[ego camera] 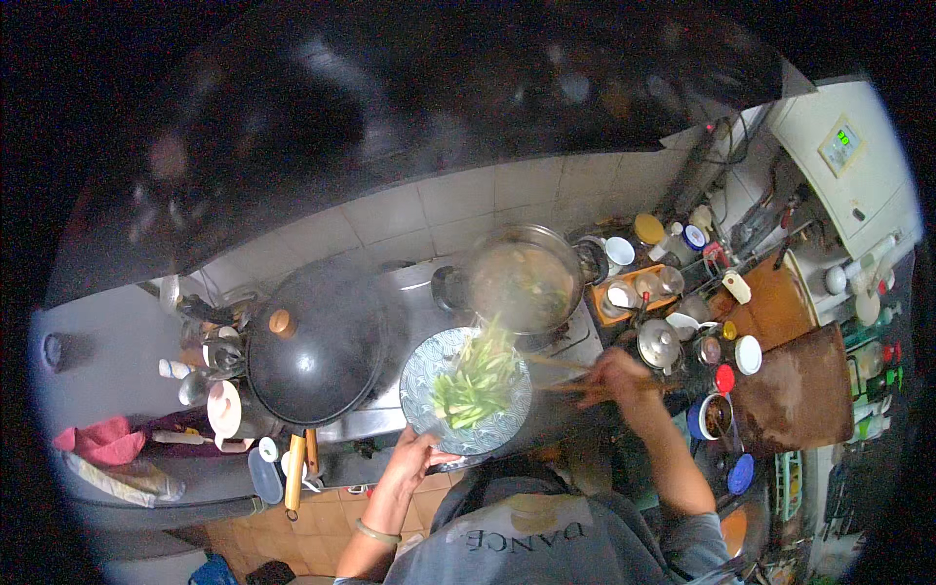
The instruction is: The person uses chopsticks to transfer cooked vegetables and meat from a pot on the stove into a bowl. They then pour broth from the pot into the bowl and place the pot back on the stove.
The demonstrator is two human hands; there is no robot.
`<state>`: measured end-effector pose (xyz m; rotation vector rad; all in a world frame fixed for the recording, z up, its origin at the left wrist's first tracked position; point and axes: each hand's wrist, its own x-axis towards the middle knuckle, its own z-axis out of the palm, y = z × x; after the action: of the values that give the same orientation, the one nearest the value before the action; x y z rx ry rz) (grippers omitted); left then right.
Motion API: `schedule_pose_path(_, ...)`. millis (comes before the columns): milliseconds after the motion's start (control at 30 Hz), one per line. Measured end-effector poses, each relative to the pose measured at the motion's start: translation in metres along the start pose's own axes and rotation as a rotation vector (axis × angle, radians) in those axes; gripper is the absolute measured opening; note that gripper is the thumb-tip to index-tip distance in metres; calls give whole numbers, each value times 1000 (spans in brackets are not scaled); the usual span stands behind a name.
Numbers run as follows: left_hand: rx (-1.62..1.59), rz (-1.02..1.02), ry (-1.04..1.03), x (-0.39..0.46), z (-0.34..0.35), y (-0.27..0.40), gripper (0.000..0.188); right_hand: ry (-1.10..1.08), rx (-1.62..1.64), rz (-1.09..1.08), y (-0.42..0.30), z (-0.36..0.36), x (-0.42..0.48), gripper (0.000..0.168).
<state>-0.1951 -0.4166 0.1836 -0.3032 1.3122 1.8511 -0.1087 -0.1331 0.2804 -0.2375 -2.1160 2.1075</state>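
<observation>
My left hand (413,457) grips the near-left rim of a blue-and-white patterned plate (420,387). Cut green vegetable pieces (475,387) lie on it, some reaching over its far edge towards the pot. In my right hand (618,376) is a pair of wooden chopsticks (559,362), their tips close to the plate's right edge. Just beyond the plate a two-handled metal pot (537,232) stands on the stove (418,281). Steam rises from the cloudy broth (515,281) in it, blurring the greens at the pot's near rim.
Left of the pot sits a wok under a dark lid (322,380), its wooden handle (295,472) jutting over the counter edge. Jars crowd an orange tray (610,311) at right, near a small lidded metal pot (658,344). A brown cutting board (797,391) lies farther right.
</observation>
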Motion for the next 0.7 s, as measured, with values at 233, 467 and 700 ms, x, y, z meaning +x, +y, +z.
schedule_pose_path(233,9,1,-19,0,-6,-1,45,376,915,292,81,-9,4,17)
schedule_pose_path(467,73,6,13,-1,-3,-1,45,465,580,53,129,50,42,29)
schedule_pose_path(700,96,-24,42,1,-4,-3,44,658,1001,378,140,50,54,32)
